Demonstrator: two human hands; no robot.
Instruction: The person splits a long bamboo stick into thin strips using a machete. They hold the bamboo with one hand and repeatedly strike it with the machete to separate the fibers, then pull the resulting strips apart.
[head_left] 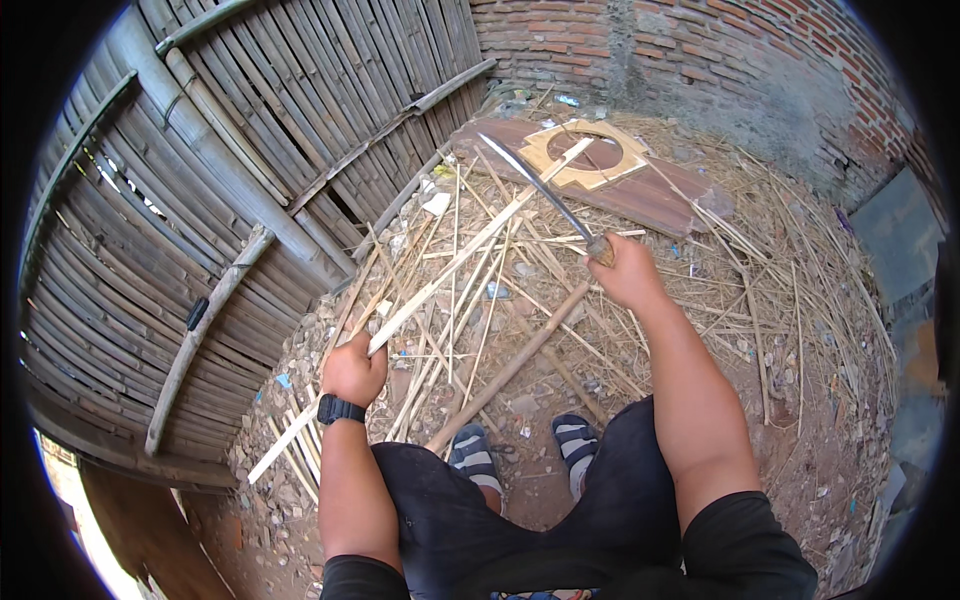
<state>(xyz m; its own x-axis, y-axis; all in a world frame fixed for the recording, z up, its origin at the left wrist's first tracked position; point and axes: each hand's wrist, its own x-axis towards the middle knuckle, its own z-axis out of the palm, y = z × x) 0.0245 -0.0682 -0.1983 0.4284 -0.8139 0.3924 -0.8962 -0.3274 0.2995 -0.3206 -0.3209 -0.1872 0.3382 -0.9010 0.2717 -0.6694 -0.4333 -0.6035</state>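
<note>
The split strip [455, 270] looks like pale bamboo, matt and fairly smooth. The knife blade [567, 211] is metal, glossy toward its tip; its brown handle [601, 250] looks rough. The wall panel [330, 80] is weathered, dull bamboo, the brick wall [690, 60] coarse, the trousers [430, 530] dark matt cloth, the watch [340, 409] black and plastic-looking.

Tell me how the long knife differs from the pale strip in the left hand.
The knife is grey-bladed and shorter; the strip is pale and longer. The knife points up-left in view, the strip up-right. The right hand grips the knife, the left hand the strip. Both are narrow.
</note>
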